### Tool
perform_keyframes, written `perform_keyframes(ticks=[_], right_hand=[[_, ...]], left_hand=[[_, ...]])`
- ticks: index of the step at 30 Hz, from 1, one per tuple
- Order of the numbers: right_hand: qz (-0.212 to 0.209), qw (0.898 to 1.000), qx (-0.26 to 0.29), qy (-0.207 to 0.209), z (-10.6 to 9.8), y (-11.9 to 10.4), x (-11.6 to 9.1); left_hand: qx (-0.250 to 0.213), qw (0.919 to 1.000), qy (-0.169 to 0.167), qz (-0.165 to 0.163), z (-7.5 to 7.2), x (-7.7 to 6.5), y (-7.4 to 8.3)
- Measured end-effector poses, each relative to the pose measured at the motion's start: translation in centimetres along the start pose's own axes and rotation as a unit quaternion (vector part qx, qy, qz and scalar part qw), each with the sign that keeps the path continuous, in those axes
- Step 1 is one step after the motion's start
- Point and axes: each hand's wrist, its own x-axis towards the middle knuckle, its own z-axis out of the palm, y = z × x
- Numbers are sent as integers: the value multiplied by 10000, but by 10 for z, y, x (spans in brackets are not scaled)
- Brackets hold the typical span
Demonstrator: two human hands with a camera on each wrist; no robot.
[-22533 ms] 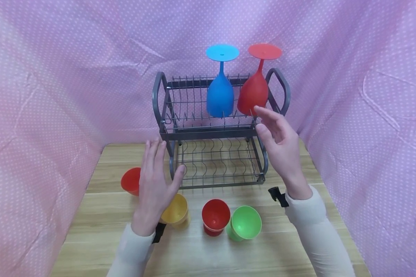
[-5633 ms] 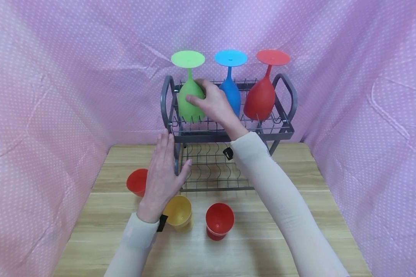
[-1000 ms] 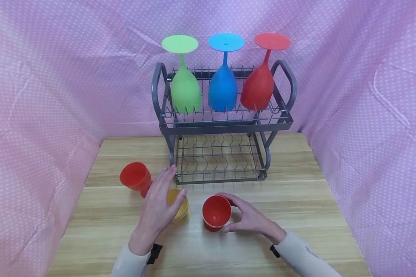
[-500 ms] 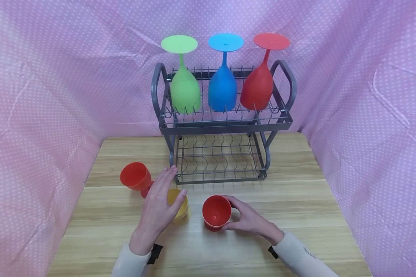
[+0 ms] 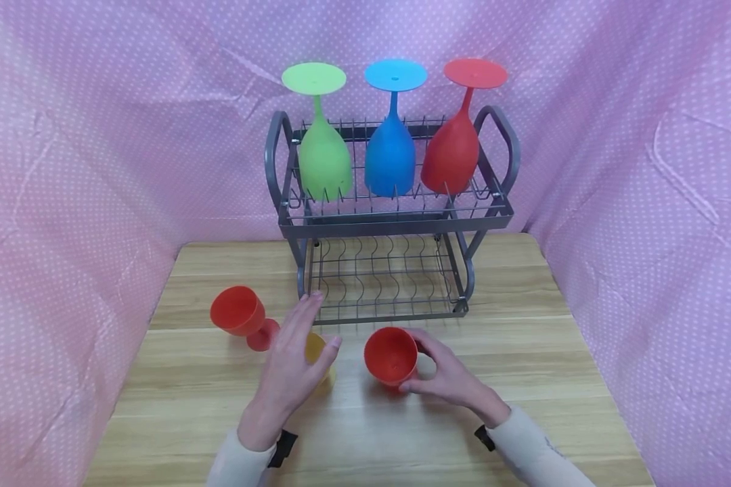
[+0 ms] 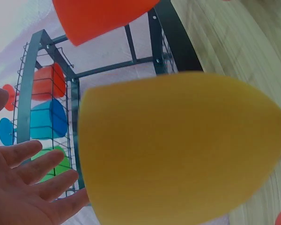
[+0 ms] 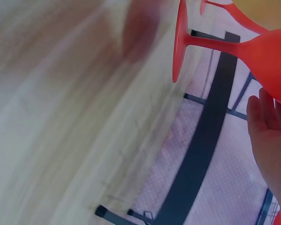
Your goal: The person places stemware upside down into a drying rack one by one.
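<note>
In the head view, my right hand [image 5: 451, 375] grips a red goblet [image 5: 391, 356] by its bowl, mouth up and slightly tilted. The right wrist view shows the goblet's round foot [image 7: 179, 47] off the table, with a shadow on the wood. My left hand [image 5: 292, 365] hovers with fingers extended and thumb spread, holding nothing. Under and beside it stands a yellow goblet [image 5: 314, 347], partly hidden by the hand, its bowl [image 6: 178, 150] large in the left wrist view. Another red goblet [image 5: 237, 311] stands left of that hand.
A dark two-tier dish rack [image 5: 396, 224] stands behind the hands. Upside down on its top tier are a green goblet [image 5: 325, 162], a blue goblet [image 5: 391, 159] and a red goblet [image 5: 452, 155]. Pink dotted cloth [image 5: 128, 135] surrounds the wooden table [image 5: 524, 325].
Earlier, the green goblet moved from table to rack. Since a second ago, my right hand has closed on the front red goblet and raised it slightly; my left hand has shifted a little right.
</note>
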Motion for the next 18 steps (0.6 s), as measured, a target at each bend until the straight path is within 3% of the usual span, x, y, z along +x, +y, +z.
perform_keyframes(ticks=[7, 15, 18], right_hand=[[-247, 9979, -359, 478, -10, -9, 4], [-152, 9928, -769, 905, -19, -19, 6], [-291, 9903, -928, 996, -21, -21, 7]], left_hand=[[-268, 9995, -136, -66, 5, 3, 9], [-696, 9974, -188, -43, 12, 3, 17], [-933, 9952, -257, -110, 15, 3, 19]])
